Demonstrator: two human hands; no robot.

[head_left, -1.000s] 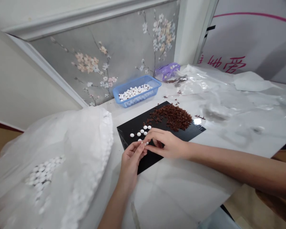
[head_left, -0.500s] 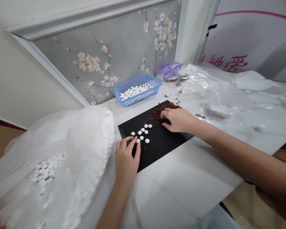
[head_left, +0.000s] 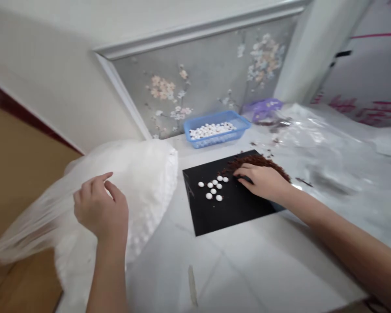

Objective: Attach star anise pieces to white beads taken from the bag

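A black mat (head_left: 230, 213) lies on the white table. Several small white beads (head_left: 214, 188) sit on its far left part, and a heap of reddish-brown bits (head_left: 263, 161) covers its far right corner. My right hand (head_left: 262, 180) rests at the edge of that heap, fingers curled down onto the mat; what they hold, if anything, is hidden. My left hand (head_left: 101, 208) hovers over a large clear plastic bag (head_left: 143, 174) full of white beads at the left, fingers loosely bent and apart, holding nothing.
A blue basket (head_left: 239, 125) with white beads stands at the back by the flowered wall panel. A purple packet (head_left: 263, 108) and crumpled clear plastic sheets (head_left: 329, 148) lie at the back right. The table's near edge runs across the bottom right.
My left hand left the beads on the mat and swung left over the plastic bag. My right hand went from the beads to the brown heap. The camera turned left.
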